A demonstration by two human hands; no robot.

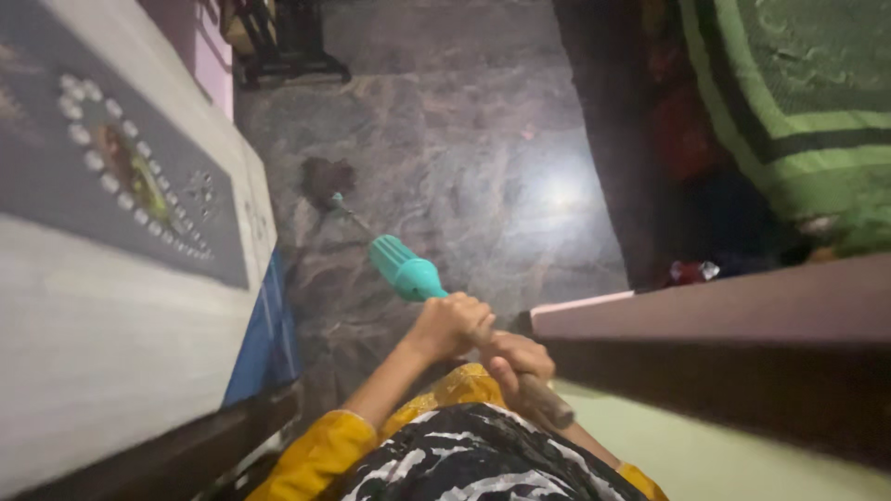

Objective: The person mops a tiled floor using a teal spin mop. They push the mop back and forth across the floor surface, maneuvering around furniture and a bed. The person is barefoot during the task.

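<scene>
Floor (483, 139): grey marbled stone, shiny, with a bright spot of light on it. It fills the middle of the view.
Bed (798, 102): on the right, with a green cover that has dark stripes. A dark wooden board (724, 311) runs along its near side.
Cabinet (102, 306): on the left, pale, with a dark panel on it that carries a ring of small white dots. A blue strip shows at its lower edge.
Clothes: yellow sleeves (320, 455) and a black-and-white patterned cloth (464, 459) at the bottom of the view.
Broom (408, 271): a long stick that goes from the hands down and away to the floor. It has a teal ribbed sleeve just above the hands; the wooden end (548, 404) comes out below them. The far end touches the floor at a dark patch (327, 178); the picture is too blurred there to tell more.
Left hand (450, 325): fingers clenched around the stick, just below the teal sleeve.
Right hand (515, 364): fingers also closed around the stick, touching the left hand, nearer to the body.
Small red thing (689, 271): on the floor near the bed, too blurred to name.
</scene>
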